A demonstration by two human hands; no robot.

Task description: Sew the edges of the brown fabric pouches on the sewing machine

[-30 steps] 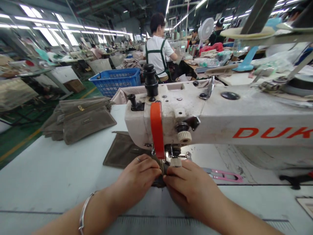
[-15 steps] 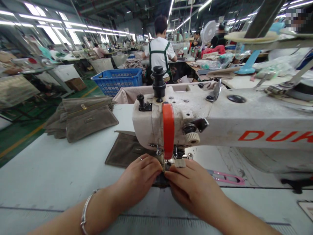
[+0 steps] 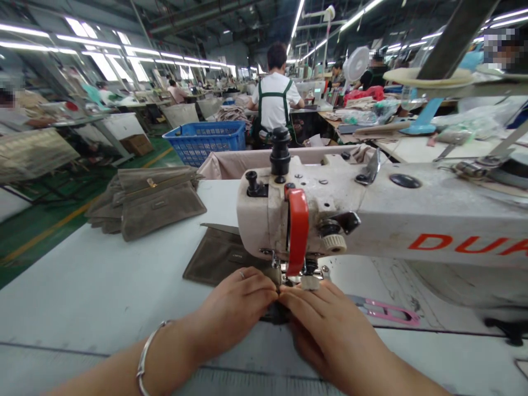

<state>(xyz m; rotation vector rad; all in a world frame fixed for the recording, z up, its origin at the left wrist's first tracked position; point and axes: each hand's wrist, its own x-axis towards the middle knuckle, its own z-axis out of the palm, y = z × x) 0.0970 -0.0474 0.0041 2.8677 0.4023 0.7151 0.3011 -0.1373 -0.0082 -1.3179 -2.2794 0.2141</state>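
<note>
A grey-brown fabric pouch piece (image 3: 216,258) with a small label lies flat at the sewing machine's (image 3: 258,220) head, its right part running under the presser foot area. My left hand (image 3: 241,311) has its fingers closed on the near edge of this pouch, just in front of the needle area. My right hand (image 3: 334,324) pinches the same edge from the other side, and the two hands' fingertips nearly meet. The fingers hide most of the held edge and the needle point. A red guard (image 3: 297,231) stands above the fingertips.
Pink-handled thread snips (image 3: 390,312) lie right of my right hand. Stacked grey-brown pouches (image 3: 160,203) sit at the table's far left. Beyond the table are a blue basket (image 3: 206,137), a cloth-lined bin (image 3: 231,159) and a co-worker (image 3: 275,96) seated facing away.
The whole view has shifted slightly, so the machine and pouches appear lower and farther right. Both hands remain closed on the pouch edge by the needle, with little visible movement against the machine.
</note>
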